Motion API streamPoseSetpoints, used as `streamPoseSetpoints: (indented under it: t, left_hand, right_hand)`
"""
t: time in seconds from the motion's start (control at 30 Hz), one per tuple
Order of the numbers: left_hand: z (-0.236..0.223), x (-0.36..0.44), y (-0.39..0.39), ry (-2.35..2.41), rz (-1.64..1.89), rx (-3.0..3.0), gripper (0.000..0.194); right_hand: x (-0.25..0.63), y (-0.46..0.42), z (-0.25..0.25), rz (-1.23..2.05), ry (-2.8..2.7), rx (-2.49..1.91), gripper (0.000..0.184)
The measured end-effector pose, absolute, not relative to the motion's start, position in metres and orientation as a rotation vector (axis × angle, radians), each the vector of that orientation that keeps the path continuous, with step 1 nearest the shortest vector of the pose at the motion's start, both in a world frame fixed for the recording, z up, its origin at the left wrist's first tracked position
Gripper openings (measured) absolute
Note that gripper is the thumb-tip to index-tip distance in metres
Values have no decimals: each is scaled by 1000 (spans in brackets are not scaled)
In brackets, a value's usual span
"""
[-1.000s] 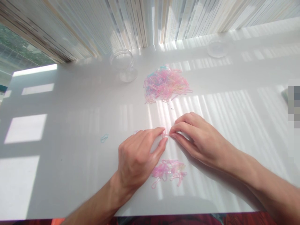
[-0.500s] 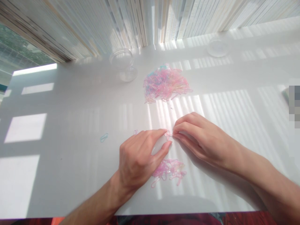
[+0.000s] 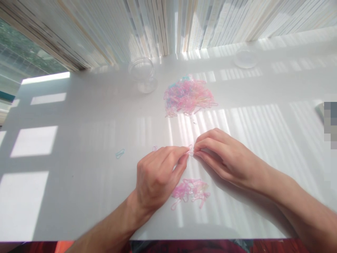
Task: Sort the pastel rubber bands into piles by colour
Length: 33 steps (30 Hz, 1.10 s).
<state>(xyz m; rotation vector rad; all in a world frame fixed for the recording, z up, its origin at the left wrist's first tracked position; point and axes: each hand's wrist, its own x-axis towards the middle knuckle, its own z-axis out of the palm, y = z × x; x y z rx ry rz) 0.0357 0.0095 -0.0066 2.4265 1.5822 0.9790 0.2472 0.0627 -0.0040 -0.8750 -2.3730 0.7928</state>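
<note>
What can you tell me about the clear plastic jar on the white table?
The clear plastic jar is round and see-through, with a wide open mouth and no lid on it. It appears to stand on its base near the far edge of the glossy white table, left of a pile of pastel rubber bands. It looks empty. Only the table touches it.
</note>
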Motion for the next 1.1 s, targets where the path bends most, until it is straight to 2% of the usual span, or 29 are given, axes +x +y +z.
streamPoseSetpoints:
  t: [0.57, 0.8, 1.1]
  left_hand:
    - [-6, 34, 8, 1626, 979, 2433, 8]
    - [-6, 33, 9, 1688, 966, 2404, 19]
    - [-6, 34, 10, 1641, 971, 2438, 13]
  right_hand:
    - [249, 72, -6, 792, -2348, -851, 15]
    - [246, 74, -5, 831, -2376, -812, 13]
    - [247, 73, -7, 809, -2356, -868, 17]
